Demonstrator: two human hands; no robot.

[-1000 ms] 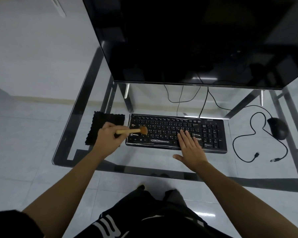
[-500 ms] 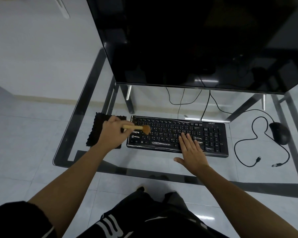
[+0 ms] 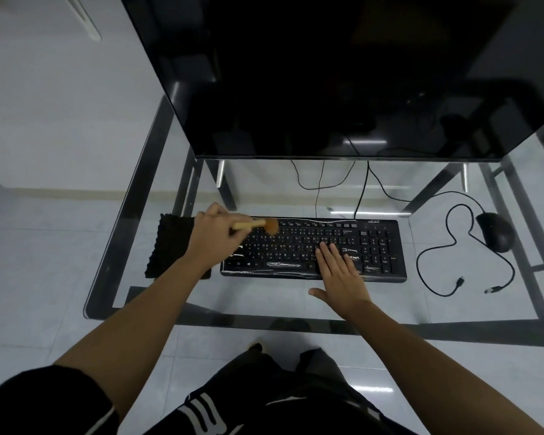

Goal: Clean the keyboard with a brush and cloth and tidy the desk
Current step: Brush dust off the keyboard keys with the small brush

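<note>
Left hand (image 3: 215,235) grips brush (image 3: 258,225) over keyboard (image 3: 314,249) top-left keys; right hand (image 3: 339,274) flat, empty, at keyboard's 6 o'clock edge; black cloth (image 3: 170,246) partly hidden at 9 o'clock.

I note: keyboard (image 3: 314,248) black with white legends and glossy white streaks along its front edge. Brush (image 3: 258,225): pale tan wooden handle, orange-brown bristles. Cloth (image 3: 167,246) black, finely ridged texture. Mouse (image 3: 496,232) and its cable (image 3: 446,243) black. Monitor (image 3: 327,73) glossy black, dark. Surface (image 3: 264,296) clear glass on a dark grey frame. Floor (image 3: 44,246) pale grey-white tile. Shorts (image 3: 264,400) black with white stripes; sleeve (image 3: 44,400) black.
</note>
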